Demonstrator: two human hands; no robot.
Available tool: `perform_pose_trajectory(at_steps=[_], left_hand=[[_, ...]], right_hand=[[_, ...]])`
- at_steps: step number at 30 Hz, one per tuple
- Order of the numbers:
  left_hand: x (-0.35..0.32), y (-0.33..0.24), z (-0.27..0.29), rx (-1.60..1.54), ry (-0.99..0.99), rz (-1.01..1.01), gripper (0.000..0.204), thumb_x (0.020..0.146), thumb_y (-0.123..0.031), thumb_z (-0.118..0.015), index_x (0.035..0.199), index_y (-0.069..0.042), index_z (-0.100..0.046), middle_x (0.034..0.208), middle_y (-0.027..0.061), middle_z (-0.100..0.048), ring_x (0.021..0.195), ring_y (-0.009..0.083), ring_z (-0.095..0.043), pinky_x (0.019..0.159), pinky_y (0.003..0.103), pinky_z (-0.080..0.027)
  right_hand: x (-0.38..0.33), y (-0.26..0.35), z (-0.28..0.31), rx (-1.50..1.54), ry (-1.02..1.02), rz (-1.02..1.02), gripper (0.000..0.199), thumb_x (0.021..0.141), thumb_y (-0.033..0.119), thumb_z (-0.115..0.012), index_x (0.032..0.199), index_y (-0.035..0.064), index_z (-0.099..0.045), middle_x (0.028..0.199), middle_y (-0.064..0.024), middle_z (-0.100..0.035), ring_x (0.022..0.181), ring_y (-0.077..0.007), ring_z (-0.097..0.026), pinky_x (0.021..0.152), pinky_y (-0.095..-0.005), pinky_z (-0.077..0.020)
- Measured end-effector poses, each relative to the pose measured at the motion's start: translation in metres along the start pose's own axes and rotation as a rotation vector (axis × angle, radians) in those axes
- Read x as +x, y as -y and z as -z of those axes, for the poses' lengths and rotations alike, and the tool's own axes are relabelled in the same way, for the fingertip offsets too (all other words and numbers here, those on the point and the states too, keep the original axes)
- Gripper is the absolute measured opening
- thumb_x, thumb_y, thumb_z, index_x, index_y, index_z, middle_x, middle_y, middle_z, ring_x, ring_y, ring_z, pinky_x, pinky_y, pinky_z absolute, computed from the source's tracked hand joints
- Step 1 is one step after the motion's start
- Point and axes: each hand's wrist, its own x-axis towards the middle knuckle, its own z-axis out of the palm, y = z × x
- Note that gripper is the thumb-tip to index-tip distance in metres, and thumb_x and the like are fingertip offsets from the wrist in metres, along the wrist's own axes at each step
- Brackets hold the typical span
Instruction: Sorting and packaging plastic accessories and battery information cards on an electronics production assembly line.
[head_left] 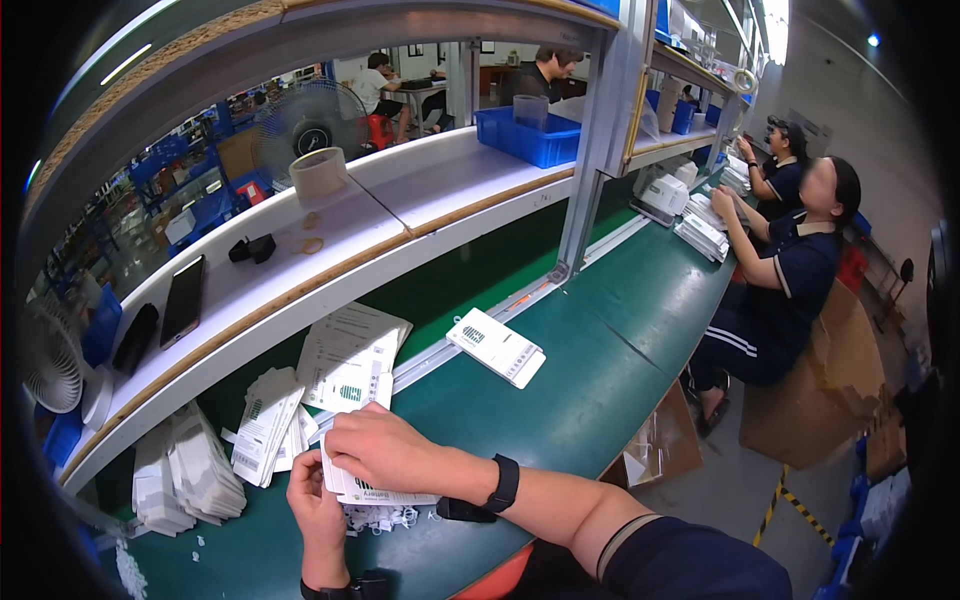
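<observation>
White, flat rectangular packs (pixel 496 347) with green print brighten a dark-green tabletop (pixel 620 318), while a rectangular plastic bin (pixel 552 151) shows bright blue. Before me, parallel white stripes (pixel 735 343) run down dark fabric trousers (pixel 745 312), and yellow-and-black striped tape (pixel 808 515) patterns the grey floor (pixel 728 470).

Long curved-looking workbench with smooth green top (pixel 625 300) runs toward upper right. Above it, white shelf with tan wooden edging (pixel 440 200); grey metal upright post (pixel 590 150) beside it. Behind the shelf, left: blue storage racking (pixel 185 150), detail blurred. 1 red plastic stool (pixel 378 130) far back. Right side: plain greyish wall (pixel 845 95), grey floor (pixel 725 460), yellow-and-black striped floor tape (pixel 806 514). Bright white ceiling light (pixel 777 35), upper right.
</observation>
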Motion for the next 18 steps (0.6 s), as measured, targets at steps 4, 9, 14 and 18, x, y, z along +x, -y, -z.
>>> perform_pose_trajectory(at_steps=[4,9,14,18], left_hand=[[0.001,-0.001,0.0,0.125,0.026,0.004,0.011,0.087,0.003,-0.058,0.097,0.002,-0.056,0.095,0.0043,-0.059,0.084,0.008,-0.057,0.075,0.022,-0.046],[0.001,0.005,0.005,0.014,0.029,0.005,0.009,0.088,-0.002,-0.062,0.091,-0.002,-0.053,0.09,0.0026,-0.058,0.08,0.0075,-0.054,0.074,0.022,-0.046],[0.002,0.0,0.0,-0.041,0.011,-0.031,0.018,0.087,-0.009,-0.066,0.093,-0.004,-0.05,0.09,0.0028,-0.056,0.081,0.0085,-0.055,0.072,0.023,-0.047],[0.001,0.0,0.002,-0.028,0.015,-0.097,0.019,0.088,-0.013,-0.063,0.095,-0.005,-0.047,0.094,0.0051,-0.056,0.084,0.0103,-0.057,0.075,0.025,-0.05]], right_hand=[[0.0,0.0,0.002,-0.151,0.018,0.038,0.007,0.08,0.012,-0.061,0.082,0.0077,-0.056,0.082,-0.0062,-0.053,0.082,-0.0241,-0.055,0.077,-0.0364,-0.0396],[0.001,0.006,-0.002,-0.151,-0.052,0.068,0.009,0.078,0.012,-0.062,0.081,0.0083,-0.055,0.081,-0.0056,-0.052,0.082,-0.0238,-0.055,0.075,-0.036,-0.039],[0.003,0.005,0.005,0.073,-0.066,-0.083,0.018,0.086,0.023,-0.061,0.087,0.0053,-0.056,0.092,-0.0108,-0.05,0.092,-0.0284,-0.051,0.079,-0.0381,-0.0401],[0.002,-0.007,-0.001,0.251,-0.052,-0.227,0.024,0.087,0.024,-0.06,0.095,0.0015,-0.058,0.096,-0.0161,-0.057,0.09,-0.0341,-0.056,0.08,-0.0414,-0.0432]])
